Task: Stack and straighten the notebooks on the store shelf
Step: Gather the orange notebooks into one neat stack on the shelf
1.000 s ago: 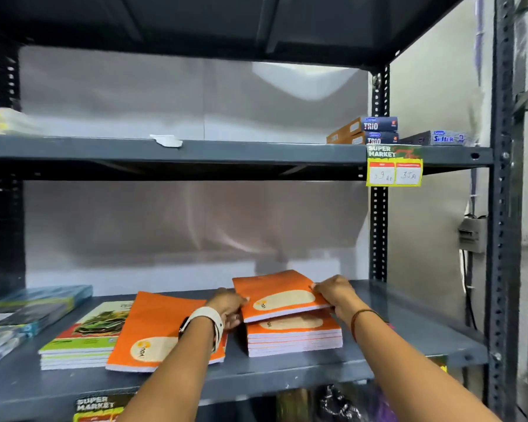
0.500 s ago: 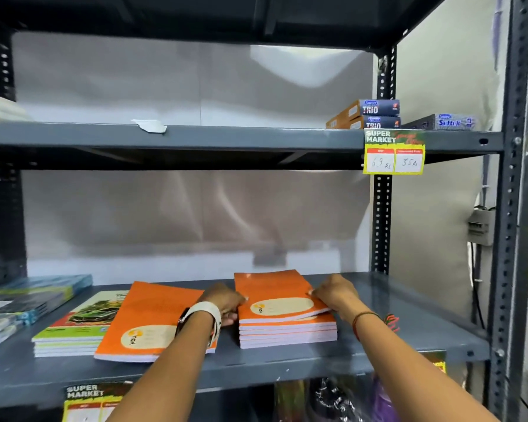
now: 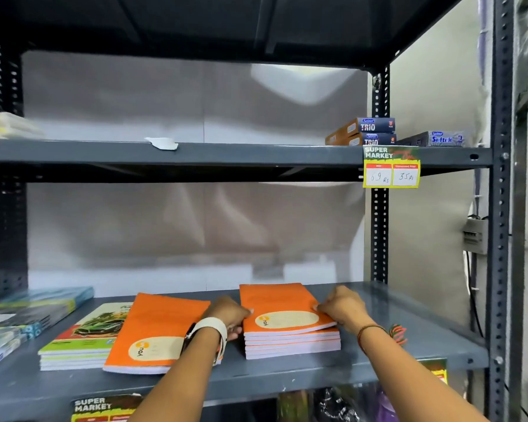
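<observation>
A stack of orange notebooks lies on the grey shelf, right of middle. My left hand presses against the stack's left edge and my right hand grips its right edge at the top notebook. The top notebook sits almost square on the stack, its right corner slightly overhanging. Left of my left wrist, another orange notebook lies slanted, overlapping a stack of green car-cover notebooks.
Blue-covered books lie at the shelf's far left. The upper shelf carries Trio boxes, a Softek box and a yellow price tag. A steel upright stands at right, a wall box behind it.
The top orange notebook has been lowered from a raised tilt onto the stack and squared up between both hands. The view has shifted slightly.
</observation>
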`<state>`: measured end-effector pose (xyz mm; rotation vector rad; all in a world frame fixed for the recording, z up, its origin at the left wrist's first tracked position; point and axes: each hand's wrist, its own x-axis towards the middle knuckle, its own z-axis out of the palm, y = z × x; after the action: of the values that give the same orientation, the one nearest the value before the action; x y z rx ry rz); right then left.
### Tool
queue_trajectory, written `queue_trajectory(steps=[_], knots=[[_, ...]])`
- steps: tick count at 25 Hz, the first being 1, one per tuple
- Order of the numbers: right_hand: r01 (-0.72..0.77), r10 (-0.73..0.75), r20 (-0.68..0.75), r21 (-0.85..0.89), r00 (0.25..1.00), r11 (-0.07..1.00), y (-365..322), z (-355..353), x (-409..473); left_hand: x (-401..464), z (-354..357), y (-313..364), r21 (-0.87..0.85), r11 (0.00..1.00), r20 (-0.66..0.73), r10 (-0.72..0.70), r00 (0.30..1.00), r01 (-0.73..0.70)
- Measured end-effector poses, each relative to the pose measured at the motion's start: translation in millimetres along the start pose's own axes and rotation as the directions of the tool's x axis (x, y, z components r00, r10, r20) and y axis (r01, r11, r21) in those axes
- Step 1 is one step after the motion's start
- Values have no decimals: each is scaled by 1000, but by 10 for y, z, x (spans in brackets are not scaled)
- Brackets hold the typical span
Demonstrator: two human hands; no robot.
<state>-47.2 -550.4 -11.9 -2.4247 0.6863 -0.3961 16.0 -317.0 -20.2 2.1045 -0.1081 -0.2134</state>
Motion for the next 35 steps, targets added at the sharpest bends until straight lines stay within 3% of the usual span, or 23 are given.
queue_trajectory(steps=[4,8,10,14,17,21,23,27,31,35], knots=[[-2,1,-27,-50,1000,999,-18,36,-43,-29,10,-22,32,999,-34,33,999,-31],[9,-31,-98,-208,995,978,-74,13,-131,-133,-51,-27,285,950,-143,177,974,-131],[75,-123,-165,-271,979,960,-239,17,-194,-193,-228,-41,357,921,-224,245,943,-155],[289,-315,-241,-140,918,947,-816,252,-378,-262,-860,-154,468,882,-422,279,863,-57],[417,-437,-138,-149,889,896,-1248,619,-587,-310,-1327,-440,569,806,-540,217,813,163],[486,-445,200,-289,873,825,-1578,1130,-849,-351,-1739,-884,646,702,-488,79,869,299],[503,-436,257,-336,862,796,-1628,1267,-908,-311,-1791,-980,605,754,-410,20,912,255],[495,-427,253,-384,868,779,-1669,1307,-962,-227,-1702,-981,203,971,-242,-73,967,124],[463,-369,305,-342,878,818,-1694,1260,-976,-153,-1591,-909,-87,996,-256,-42,966,20],[389,-347,276,-115,896,914,-1725,1016,-890,-75,-1618,-722,-275,957,-350,-8,937,-95]])
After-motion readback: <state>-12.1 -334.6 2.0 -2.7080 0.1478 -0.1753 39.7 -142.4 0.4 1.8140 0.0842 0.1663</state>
